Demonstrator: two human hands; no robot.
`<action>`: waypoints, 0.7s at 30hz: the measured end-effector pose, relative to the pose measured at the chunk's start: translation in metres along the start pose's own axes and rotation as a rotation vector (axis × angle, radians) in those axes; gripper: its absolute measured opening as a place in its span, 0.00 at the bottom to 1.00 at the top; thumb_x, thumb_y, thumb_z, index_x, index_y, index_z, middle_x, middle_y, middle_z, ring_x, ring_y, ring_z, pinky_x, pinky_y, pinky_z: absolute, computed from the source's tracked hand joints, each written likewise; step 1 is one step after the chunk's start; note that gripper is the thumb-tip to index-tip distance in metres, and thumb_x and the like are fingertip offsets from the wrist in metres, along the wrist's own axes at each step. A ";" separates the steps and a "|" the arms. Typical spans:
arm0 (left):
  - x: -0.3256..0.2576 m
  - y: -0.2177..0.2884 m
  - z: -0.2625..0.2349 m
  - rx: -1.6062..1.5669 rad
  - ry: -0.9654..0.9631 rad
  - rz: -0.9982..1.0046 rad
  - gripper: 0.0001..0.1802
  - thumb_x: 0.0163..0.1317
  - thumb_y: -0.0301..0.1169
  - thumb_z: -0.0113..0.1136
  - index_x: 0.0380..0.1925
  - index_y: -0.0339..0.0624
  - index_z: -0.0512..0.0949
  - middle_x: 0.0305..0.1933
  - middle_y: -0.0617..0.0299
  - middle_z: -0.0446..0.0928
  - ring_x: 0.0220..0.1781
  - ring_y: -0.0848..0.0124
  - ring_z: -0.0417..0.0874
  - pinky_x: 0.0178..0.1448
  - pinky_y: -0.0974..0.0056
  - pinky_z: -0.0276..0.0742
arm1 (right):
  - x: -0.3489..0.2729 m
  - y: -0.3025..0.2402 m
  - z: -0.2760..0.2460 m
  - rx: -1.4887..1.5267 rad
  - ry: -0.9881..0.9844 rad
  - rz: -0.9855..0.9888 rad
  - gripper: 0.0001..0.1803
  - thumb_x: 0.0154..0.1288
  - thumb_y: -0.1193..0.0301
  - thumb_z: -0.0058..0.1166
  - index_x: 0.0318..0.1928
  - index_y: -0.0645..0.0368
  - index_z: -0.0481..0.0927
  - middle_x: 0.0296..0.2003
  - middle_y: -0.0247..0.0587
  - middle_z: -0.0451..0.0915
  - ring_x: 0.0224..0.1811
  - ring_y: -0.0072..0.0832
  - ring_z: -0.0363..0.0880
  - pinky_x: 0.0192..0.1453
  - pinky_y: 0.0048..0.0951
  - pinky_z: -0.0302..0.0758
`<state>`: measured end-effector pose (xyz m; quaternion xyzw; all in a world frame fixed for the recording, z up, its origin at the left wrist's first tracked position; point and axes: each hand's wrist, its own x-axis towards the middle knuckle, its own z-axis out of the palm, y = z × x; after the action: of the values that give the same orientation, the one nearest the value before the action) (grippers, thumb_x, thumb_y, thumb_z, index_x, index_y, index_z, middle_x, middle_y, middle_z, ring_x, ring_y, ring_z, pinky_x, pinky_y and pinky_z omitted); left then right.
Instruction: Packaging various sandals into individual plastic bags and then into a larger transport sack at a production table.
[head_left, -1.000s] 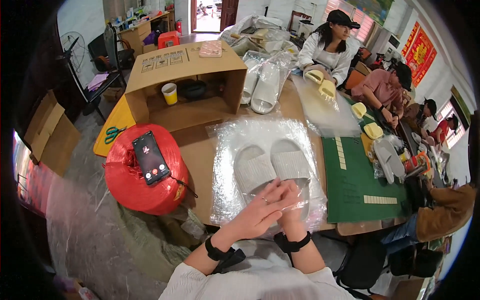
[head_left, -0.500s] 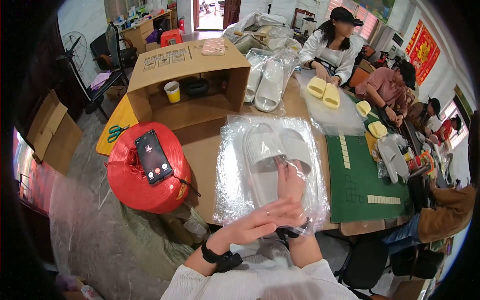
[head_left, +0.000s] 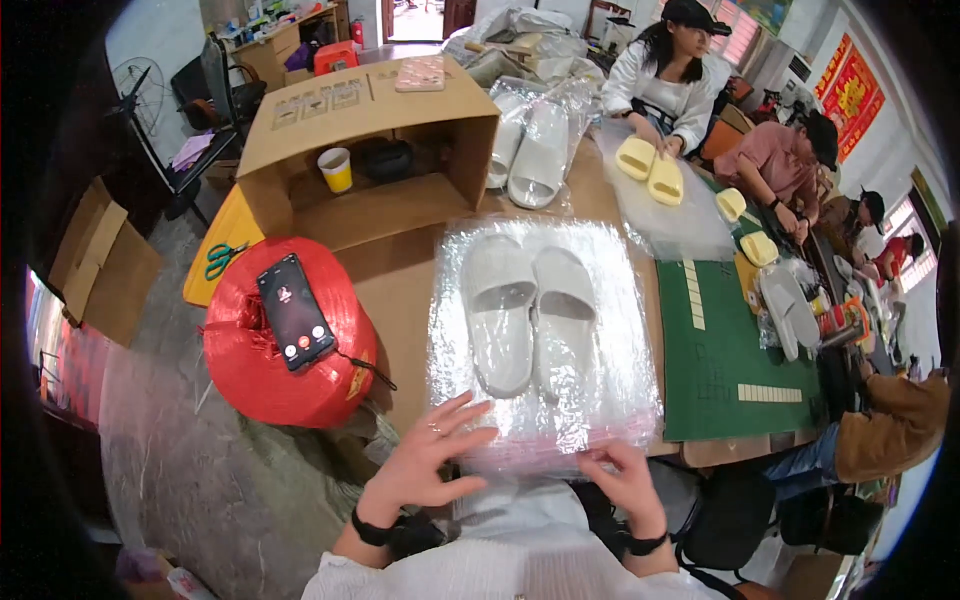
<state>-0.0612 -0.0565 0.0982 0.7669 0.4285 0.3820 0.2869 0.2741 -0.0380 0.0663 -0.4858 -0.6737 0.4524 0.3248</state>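
A pair of pale grey slippers (head_left: 503, 320) lies side by side in a clear plastic bag (head_left: 625, 300), toes toward the far side. The bag rests on a stack of similar shiny clear bags. Near its lower left corner my left hand (head_left: 425, 458) is open, fingers spread, with the fingertips by the bag's near edge. At the near right part of the bag, my right hand (head_left: 622, 478) pinches the pinkish edge strip between thumb and fingers.
On the left stand a red twine roll (head_left: 300, 390) with a phone (head_left: 295, 310) on it, and green scissors (head_left: 222, 260). Behind are a cardboard box (head_left: 370, 220) and bagged slippers (head_left: 540, 150). A green mat (head_left: 715, 370) lies right; a co-worker (head_left: 665, 80) handles yellow slippers (head_left: 665, 183).
My right hand has come out of the bag and moved to its near right edge. My left hand has left the right wrist and moved left, fingers spreading. The slippers now lie straighter, side by side.
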 end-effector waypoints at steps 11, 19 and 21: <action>0.012 -0.017 0.018 0.143 0.215 -0.836 0.26 0.59 0.54 0.67 0.28 0.38 0.84 0.20 0.55 0.79 0.27 0.58 0.84 0.36 0.58 0.77 | 0.059 -0.009 -0.054 0.227 0.325 0.236 0.20 0.79 0.60 0.45 0.47 0.64 0.83 0.30 0.30 0.80 0.27 0.15 0.70 0.28 0.18 0.65; -0.013 -0.051 0.024 -0.343 0.303 -0.739 0.10 0.66 0.31 0.65 0.37 0.34 0.87 0.25 0.66 0.83 0.27 0.81 0.78 0.31 0.70 0.72 | 0.082 0.025 -0.050 0.059 0.023 0.390 0.14 0.69 0.64 0.60 0.42 0.64 0.86 0.32 0.28 0.83 0.29 0.14 0.71 0.32 0.21 0.69; -0.019 -0.058 0.023 -0.403 0.310 -0.761 0.10 0.67 0.30 0.63 0.37 0.34 0.87 0.27 0.67 0.83 0.29 0.81 0.78 0.33 0.71 0.73 | 0.077 0.033 -0.057 0.128 0.112 0.320 0.09 0.68 0.68 0.62 0.39 0.63 0.86 0.31 0.28 0.83 0.29 0.14 0.72 0.31 0.21 0.69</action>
<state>-0.0743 -0.0488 0.0344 0.4177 0.6348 0.4352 0.4829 0.3118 0.0560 0.0569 -0.5893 -0.5385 0.5127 0.3161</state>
